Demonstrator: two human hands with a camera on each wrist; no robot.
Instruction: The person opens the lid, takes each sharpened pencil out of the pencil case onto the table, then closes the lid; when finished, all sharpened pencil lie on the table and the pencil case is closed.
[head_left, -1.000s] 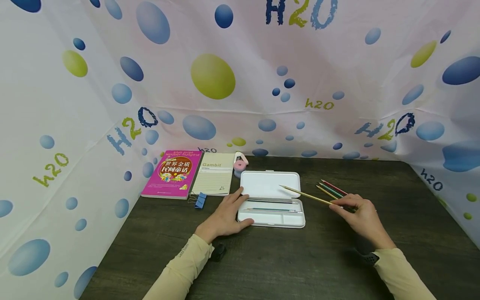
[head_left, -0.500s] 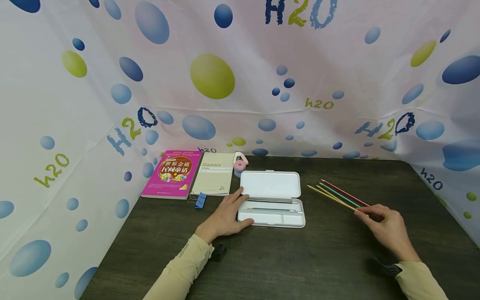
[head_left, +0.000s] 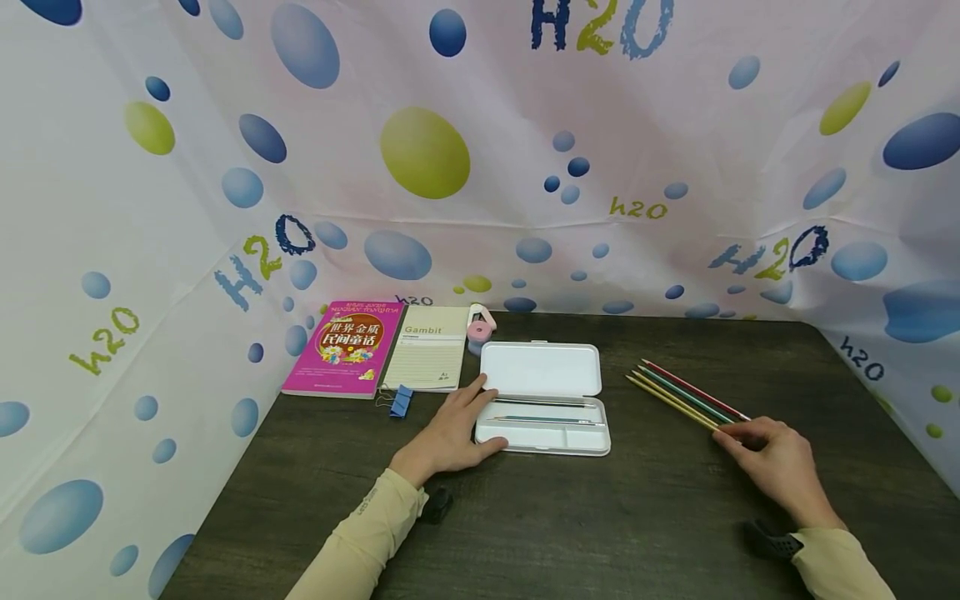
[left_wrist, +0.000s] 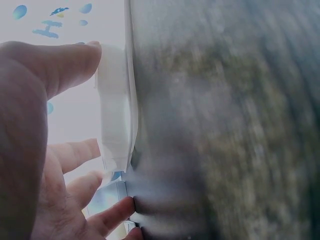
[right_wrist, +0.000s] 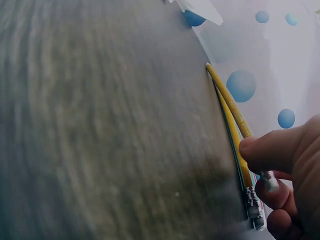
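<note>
A white pencil case (head_left: pixel 540 369) lies with its lid back; a dark pencil and a blue-grey pencil (head_left: pixel 547 420) are in its tray. The left hand (head_left: pixel 448 429) rests at the case's left side, thumb on the near edge and fingers spread. On the right, the right hand (head_left: pixel 776 467) pinches the rear end of a yellow pencil (right_wrist: pixel 230 100) between thumb and fingers. Beside it lie another yellow pencil (right_wrist: pixel 245 172), a green pencil (head_left: pixel 686 390) and a red pencil (head_left: pixel 693 388), their points toward the upper left.
A pink book (head_left: pixel 347 350) and a cream notebook (head_left: pixel 429 350) lie at the back left. A blue binder clip (head_left: pixel 401 402) is in front of them. A pink and white item (head_left: pixel 480 327) stands behind the case. Patterned cloth (head_left: pixel 600 167) rises behind the dark table (head_left: pixel 570 517).
The right hand has carried the yellow pencil away from above the case, rightward and down beside the other pencils. The left hand and the case have stayed put.
</note>
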